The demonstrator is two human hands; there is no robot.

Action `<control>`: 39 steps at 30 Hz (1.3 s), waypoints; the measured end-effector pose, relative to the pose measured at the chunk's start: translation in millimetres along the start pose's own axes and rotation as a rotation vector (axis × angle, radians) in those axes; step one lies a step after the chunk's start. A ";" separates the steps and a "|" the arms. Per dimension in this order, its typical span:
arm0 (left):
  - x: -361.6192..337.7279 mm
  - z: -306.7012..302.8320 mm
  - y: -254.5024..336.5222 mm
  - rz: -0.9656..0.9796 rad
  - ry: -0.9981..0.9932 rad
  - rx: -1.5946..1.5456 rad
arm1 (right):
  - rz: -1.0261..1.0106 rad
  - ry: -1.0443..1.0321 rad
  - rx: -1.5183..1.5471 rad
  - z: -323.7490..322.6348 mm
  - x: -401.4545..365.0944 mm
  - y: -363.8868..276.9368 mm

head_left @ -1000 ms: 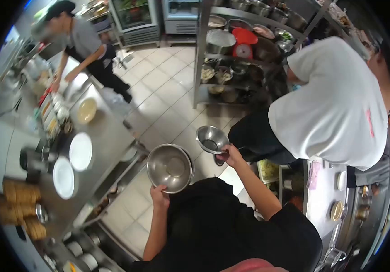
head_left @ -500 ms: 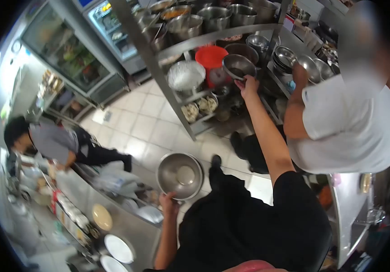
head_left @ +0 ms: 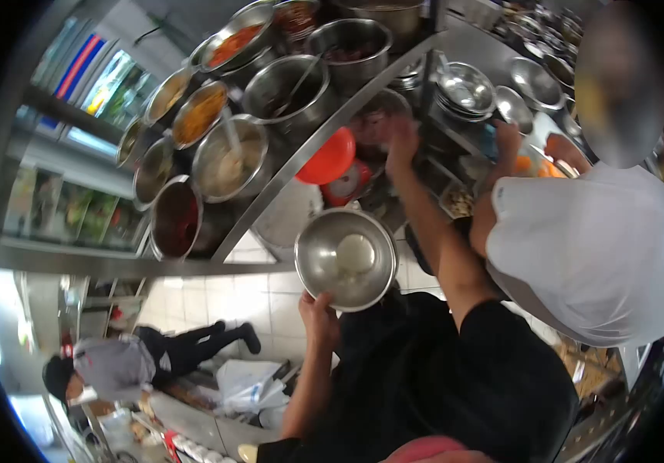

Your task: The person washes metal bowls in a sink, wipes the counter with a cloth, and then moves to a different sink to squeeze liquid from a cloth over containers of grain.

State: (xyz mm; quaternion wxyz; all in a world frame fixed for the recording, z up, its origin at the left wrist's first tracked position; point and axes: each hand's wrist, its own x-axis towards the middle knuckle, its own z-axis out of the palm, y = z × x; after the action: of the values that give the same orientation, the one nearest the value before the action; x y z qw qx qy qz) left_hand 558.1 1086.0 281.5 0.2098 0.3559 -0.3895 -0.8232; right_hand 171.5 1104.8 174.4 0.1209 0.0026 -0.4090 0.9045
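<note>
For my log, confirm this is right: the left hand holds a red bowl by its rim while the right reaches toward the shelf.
Wrong colour: the head view shows the left hand holding a silver bowl by its rim, not red. The right hand reaches toward the shelf, as stated.

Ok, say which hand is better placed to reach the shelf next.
The right hand, probably: it is stretched toward the shelf, near the red bowl, though blurred; the left hand holds a steel bowl by its rim.
</note>
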 end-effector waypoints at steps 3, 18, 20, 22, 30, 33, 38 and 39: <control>64.3 42.9 3.2 -0.055 -0.085 0.109 | 0.131 -0.229 -0.347 -107.0 -111.6 -14.2; 237.7 356.2 -129.2 -0.507 -0.620 -0.188 | 0.370 0.364 -1.515 -313.1 -397.2 -191.5; 263.1 388.9 -155.6 -0.513 -0.683 -0.199 | 0.428 0.607 -1.403 -326.7 -438.8 -186.8; 289.4 406.1 -202.9 0.494 -0.661 0.379 | 0.491 0.871 -1.182 -316.1 -469.1 -183.9; 242.5 310.3 -190.1 -0.377 -0.706 -0.100 | 0.811 0.984 -0.829 -309.5 -539.7 -182.0; 211.8 249.6 -172.7 -0.220 -0.585 0.206 | 0.898 0.892 -0.784 -335.5 -536.9 -198.8; 284.5 54.7 -318.4 0.085 -0.791 0.859 | 0.947 0.701 -0.606 -379.6 -503.2 -244.7; 253.6 35.7 -288.4 -0.484 -0.770 0.476 | 0.906 0.654 -0.523 -386.5 -493.5 -254.7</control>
State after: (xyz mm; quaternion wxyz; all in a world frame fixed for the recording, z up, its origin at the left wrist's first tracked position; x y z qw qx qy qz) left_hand 344.7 1121.1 -37.8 -0.2321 0.1448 -0.5216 -0.8082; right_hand 743.1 1446.2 54.3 -0.1595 -0.4786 -0.5195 0.6897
